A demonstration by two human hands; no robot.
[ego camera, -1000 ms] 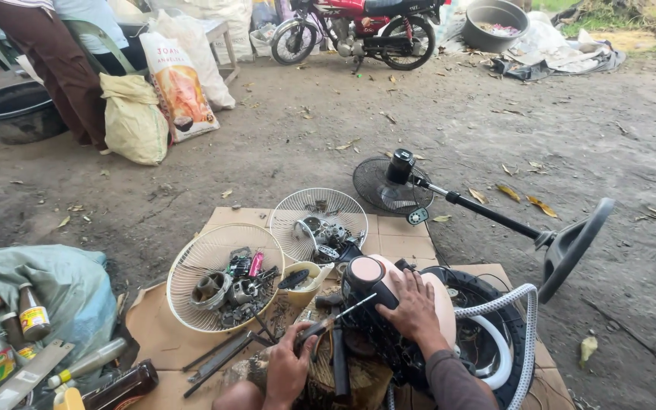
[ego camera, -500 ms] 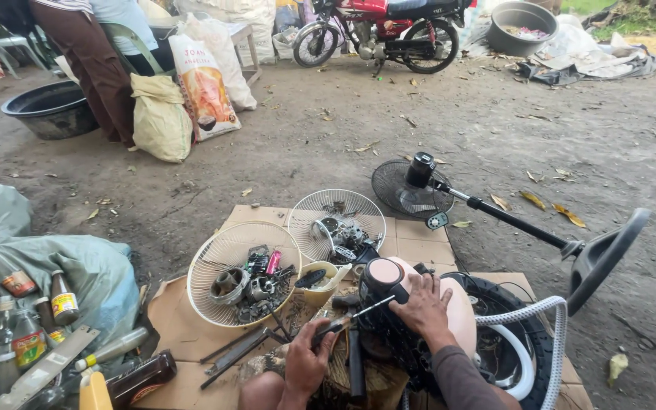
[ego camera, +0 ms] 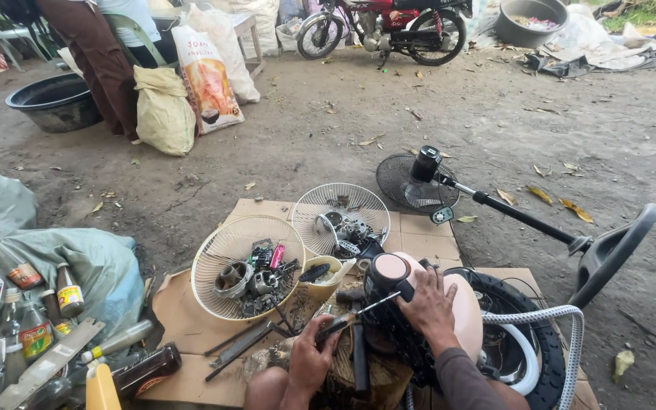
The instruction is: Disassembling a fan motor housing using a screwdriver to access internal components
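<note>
The person is sitting low on flattened cardboard (ego camera: pixel 191 326) spread over the dirt ground, with both arms reaching forward over the work. The left hand (ego camera: pixel 311 363) is curling closed around the handle of a screwdriver (ego camera: pixel 351 313), wrist bent slightly upward, and the thin shaft is angling up and to the right toward a fan motor housing (ego camera: pixel 419 304), a pale pinkish body with a dark front. The right hand (ego camera: pixel 428 307) is lying palm down across the top of that housing, fingers spread and pressing on it, the forearm in a grey sleeve coming in from the lower right. The housing is sitting right in front of the person, between the knees, beside a black round guard with a ribbed grey hose (ego camera: pixel 548 319) looping over it. Just to the left, a white wire fan grille (ego camera: pixel 222 250) is lying like a bowl and holding small metal parts; a second grille (ego camera: pixel 343 201) behind it is holding more. A yellow cup (ego camera: pixel 328 282) is standing between the first grille and the housing. Farther back a black fan on a long pole (ego camera: pixel 495 205) is lying on its side. Glass bottles (ego camera: pixel 32 304) are piling up at the far left, and a red motorcycle (ego camera: pixel 389 26) is standing well apart at the top.
</note>
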